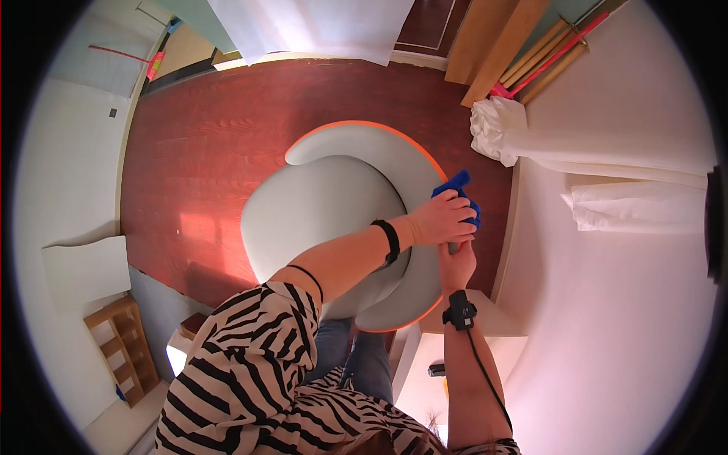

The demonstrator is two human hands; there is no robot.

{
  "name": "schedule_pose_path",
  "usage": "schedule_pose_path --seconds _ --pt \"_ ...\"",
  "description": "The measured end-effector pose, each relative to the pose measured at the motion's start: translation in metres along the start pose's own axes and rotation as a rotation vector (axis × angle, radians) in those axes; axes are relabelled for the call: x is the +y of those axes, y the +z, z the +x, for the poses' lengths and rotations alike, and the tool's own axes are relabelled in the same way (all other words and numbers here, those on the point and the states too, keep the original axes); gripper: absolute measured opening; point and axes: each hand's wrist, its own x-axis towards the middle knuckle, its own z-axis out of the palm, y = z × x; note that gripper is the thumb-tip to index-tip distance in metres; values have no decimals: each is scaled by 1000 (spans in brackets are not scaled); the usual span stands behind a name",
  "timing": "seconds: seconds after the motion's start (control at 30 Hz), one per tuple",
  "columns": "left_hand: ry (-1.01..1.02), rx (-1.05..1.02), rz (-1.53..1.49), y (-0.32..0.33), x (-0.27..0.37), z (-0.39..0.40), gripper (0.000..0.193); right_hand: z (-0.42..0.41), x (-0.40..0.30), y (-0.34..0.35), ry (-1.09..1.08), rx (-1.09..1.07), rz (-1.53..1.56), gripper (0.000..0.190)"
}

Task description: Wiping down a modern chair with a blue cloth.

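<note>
A grey round chair [318, 210] with a curved backrest and orange piping stands before me. My left hand [446, 217] reaches across it to the backrest's right side, its fingers closed over a bunched blue cloth [455, 183]. The cloth lies against the outer edge of the backrest. Just below, my right hand [458, 264] is at the same edge, touching or nearly touching my left hand. Its fingers are partly hidden, so whether it grips the backrest or some cloth cannot be seen. Black bands are on both wrists.
Red wooden flooring [187, 136] surrounds the chair. On the right are a white curtain [637, 205] and a bundled white fabric [497, 128]. Wooden boards [500, 45] and poles lean at the upper right. A wooden cubby shelf [122, 350] stands at the lower left.
</note>
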Motion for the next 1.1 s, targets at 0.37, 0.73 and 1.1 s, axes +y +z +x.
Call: schedule_pose_path --seconds 0.37,0.73,1.1 --pt "-103 -68 356 -56 -117 -5 21 0 -18 -10 101 1 64 47" --pt "-1086 269 458 -106 -209 -124 19 1 -28 -7 50 -9 60 48" --pt "-438 129 99 -21 -70 26 8 0 -24 -10 76 10 -12 51"
